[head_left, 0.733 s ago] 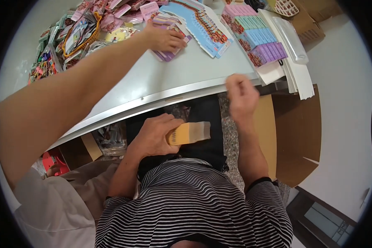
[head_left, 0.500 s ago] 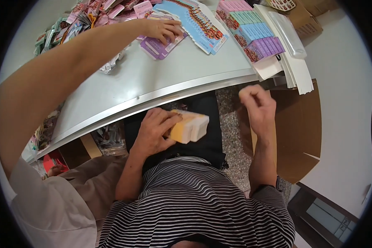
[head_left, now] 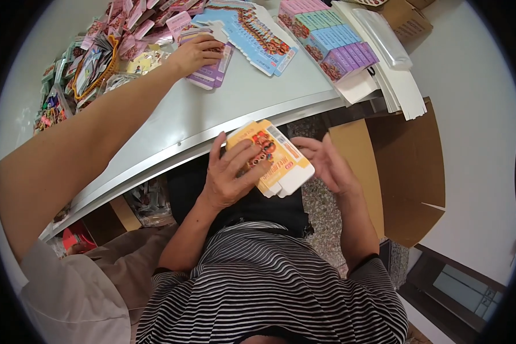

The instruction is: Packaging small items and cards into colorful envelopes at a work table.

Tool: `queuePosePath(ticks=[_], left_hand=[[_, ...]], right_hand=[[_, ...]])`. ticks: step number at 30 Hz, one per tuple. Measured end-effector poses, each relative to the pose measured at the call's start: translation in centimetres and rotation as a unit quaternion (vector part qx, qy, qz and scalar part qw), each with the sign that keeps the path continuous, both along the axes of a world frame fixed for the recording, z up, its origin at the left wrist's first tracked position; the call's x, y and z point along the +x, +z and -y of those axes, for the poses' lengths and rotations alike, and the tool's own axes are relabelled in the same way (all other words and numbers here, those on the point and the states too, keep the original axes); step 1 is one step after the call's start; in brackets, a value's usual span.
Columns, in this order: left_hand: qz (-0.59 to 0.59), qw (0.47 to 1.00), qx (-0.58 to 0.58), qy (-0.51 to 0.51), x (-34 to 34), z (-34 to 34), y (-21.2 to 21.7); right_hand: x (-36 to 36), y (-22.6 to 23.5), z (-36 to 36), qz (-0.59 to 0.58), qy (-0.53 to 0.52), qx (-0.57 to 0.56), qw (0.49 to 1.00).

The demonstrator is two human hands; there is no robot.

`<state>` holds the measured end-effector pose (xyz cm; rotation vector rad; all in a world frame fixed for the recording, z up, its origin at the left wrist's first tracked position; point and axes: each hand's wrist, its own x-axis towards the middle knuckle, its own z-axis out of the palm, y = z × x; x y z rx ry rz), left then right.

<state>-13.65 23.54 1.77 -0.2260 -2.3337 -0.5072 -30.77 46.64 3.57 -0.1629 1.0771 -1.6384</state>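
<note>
My left hand (head_left: 230,179) grips a yellow printed cardboard box (head_left: 272,153), its fingers spread over the printed face. The box is held tilted above my lap, just off the table's front edge. White flaps stick out at its lower right end. Close to the box's right edge is my right hand (head_left: 331,167), fingers apart and nothing seen in it. Whether its fingertips touch the box I cannot tell.
A co-worker's hand (head_left: 198,54) rests on purple flat cartons (head_left: 209,77) on the table (head_left: 155,137). Blue flat cartons (head_left: 264,49) lie fanned beside them. Rows of coloured boxes (head_left: 327,43) stand at right. An open cardboard carton (head_left: 407,172) is at my right.
The yellow box has turned, its printed face now showing, and has risen toward the table edge. My right hand has moved left and down to the box, its fingers opening from a closed pose.
</note>
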Motion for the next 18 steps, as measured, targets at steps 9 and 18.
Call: queuePosePath(ticks=[9,18], left_hand=[[0.006,0.991,0.089,0.1,-0.8,-0.9,-1.6],[0.211,0.65,0.726,-0.081,-0.7,-1.0,0.3]], right_hand=[[3.0,0.4,3.7,-0.103,-0.001,-0.026,0.994],[3.9,-0.4,5.5,-0.159,-0.071,-0.032,0.984]])
